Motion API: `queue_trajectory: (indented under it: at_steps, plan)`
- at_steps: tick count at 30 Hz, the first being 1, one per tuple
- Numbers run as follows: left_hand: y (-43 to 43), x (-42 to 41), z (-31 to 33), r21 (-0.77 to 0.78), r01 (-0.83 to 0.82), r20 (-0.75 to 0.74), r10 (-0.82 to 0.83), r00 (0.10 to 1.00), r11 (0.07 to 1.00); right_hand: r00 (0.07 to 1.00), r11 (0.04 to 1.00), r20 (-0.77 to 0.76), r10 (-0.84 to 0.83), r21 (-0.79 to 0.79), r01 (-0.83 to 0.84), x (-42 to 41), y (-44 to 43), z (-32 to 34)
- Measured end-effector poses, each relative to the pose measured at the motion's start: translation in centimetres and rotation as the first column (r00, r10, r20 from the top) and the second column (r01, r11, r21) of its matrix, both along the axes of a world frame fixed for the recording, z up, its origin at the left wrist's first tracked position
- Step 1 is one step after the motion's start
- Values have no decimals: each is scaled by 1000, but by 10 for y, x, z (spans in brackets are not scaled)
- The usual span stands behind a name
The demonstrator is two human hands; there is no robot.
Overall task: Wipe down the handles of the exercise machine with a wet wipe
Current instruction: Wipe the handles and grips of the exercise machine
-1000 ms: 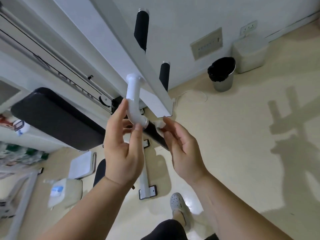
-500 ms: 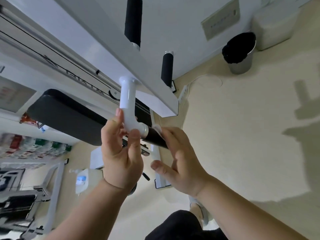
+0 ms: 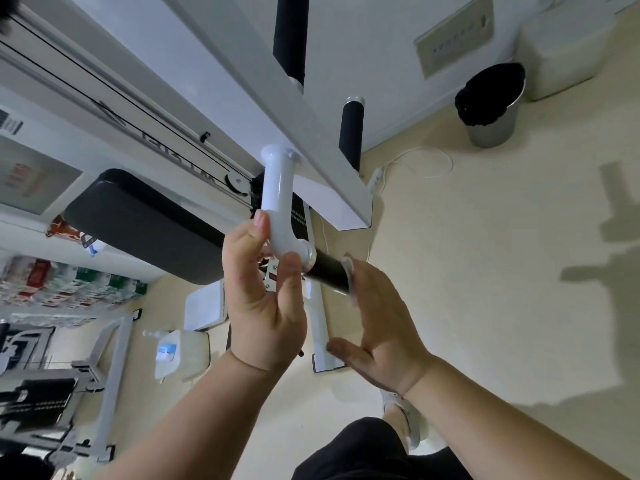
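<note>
A white curved tube [image 3: 277, 202] hangs from the machine's white beam [image 3: 242, 64] and ends in a black handle [image 3: 327, 270]. My left hand [image 3: 263, 306] grips the tube at its bend, thumb on one side and fingers on the other. My right hand [image 3: 384, 323] lies over the outer end of the black handle and presses a white wet wipe [image 3: 348, 266] against it, fingers fairly straight and thumb spread away. The hand hides the handle's far end. Two more black handles [image 3: 350, 129] [image 3: 289, 36] stick out of the beam further back.
A black padded seat [image 3: 145, 223] sits left of the tube. A metal bin with a black liner [image 3: 490, 109] stands by the wall at the right, near a white cable [image 3: 415, 161]. A white jug [image 3: 173, 351] stands on the floor at the lower left. My foot [image 3: 405, 420] is below.
My right hand has slid outward along the black handle with the wipe, baring more of the grip, and its thumb has spread. The left hand keeps its hold on the tube.
</note>
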State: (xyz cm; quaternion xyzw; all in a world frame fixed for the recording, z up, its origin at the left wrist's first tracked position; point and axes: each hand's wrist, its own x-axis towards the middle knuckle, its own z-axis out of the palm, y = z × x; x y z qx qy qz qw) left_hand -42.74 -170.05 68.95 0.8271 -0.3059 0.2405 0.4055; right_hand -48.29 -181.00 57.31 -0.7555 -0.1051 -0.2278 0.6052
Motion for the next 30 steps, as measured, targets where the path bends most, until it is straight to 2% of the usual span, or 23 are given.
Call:
queue_trajectory:
  at_steps: [2, 7, 10, 13, 18, 20, 22, 25, 30]
  plan:
    - [0, -1, 1, -9, -23, -14, 23, 1000, 1000, 1000, 1000, -25, -3, 13, 3, -3, 3, 1]
    - [-1, -5, 7, 15, -57, -45, 58, 997, 998, 999, 1000, 48, -16, 20, 15, 8, 17, 48]
    - [2, -8, 13, 44, -85, -86, 88, 992, 995, 998, 998, -60, 7, -66, -11, 2, 16, 8]
    - [3, -12, 16, 32, -94, -109, 97, 989, 995, 983, 997, -175, 50, -50, -60, -4, 11, -17]
    - [5, -9, 20, 40, -61, -162, 67, 984, 997, 997, 992, 41, 71, 102, -75, 13, 16, 50]
    - [4, -8, 21, 47, -38, -185, 46, 982, 998, 997, 995, 57, 51, 79, -56, 13, 16, 50]
    - [4, -8, 22, 45, -25, -202, 33, 979, 999, 1000, 1000, 4, 29, 8, -29, 9, 13, 21]
    - [4, -10, 21, 44, -23, -206, 32, 978, 999, 994, 997, -84, 64, 42, -61, 7, -1, 1]
    - [2, -8, 21, 45, -45, -212, 54, 976, 998, 994, 980, 93, 54, 184, -70, 19, 1, 62]
